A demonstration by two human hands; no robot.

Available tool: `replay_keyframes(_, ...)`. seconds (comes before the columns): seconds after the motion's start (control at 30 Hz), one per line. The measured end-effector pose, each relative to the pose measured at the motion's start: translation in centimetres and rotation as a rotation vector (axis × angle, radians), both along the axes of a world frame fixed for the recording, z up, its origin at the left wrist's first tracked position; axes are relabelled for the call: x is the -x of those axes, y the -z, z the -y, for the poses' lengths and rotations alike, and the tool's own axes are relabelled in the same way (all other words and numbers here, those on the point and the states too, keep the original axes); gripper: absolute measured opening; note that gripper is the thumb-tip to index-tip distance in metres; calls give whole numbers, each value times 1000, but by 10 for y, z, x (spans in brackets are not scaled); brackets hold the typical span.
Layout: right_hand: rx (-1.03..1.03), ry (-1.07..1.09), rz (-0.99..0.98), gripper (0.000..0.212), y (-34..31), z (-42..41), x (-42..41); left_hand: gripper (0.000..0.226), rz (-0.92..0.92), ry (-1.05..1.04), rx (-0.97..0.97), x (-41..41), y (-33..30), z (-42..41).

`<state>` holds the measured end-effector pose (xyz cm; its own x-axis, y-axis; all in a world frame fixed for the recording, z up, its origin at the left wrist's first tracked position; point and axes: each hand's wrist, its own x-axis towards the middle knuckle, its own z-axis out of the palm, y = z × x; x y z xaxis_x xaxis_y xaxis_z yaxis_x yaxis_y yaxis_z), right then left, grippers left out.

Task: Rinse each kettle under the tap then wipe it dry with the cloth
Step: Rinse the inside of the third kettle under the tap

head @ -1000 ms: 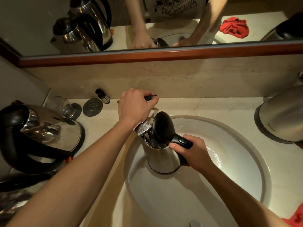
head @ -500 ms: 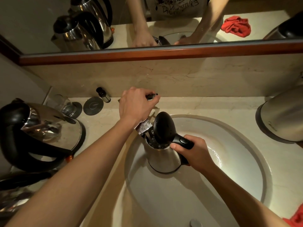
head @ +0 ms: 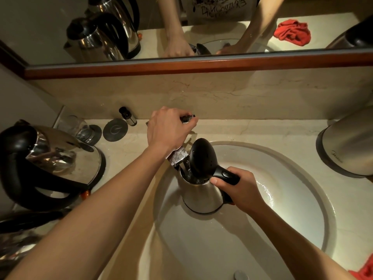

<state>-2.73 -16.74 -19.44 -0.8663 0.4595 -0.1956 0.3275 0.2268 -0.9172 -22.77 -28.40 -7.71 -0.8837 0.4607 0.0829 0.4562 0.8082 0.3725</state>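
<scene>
Two kettles stand at the frame's left on the surface, then the left hand grasps the tap lever while the right hand grips the open kettle's handle in the sink at centre.

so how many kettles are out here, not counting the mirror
3: kettle in the sink, kettle at far left, kettle at right edge. A dark shape lower left may be a fourth.
</scene>
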Motion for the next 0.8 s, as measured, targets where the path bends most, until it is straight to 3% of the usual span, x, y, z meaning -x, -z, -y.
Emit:
replay_keyframes(0.47, -54, -18, -31, 38, 4, -1, -3, 37, -15, 9, -13, -2, -3, -1)
replay_keyframes(0.8, 50, -7, 3, 44, 1, -4, -1, 38, -6, 8, -16, -2, -2, 0)
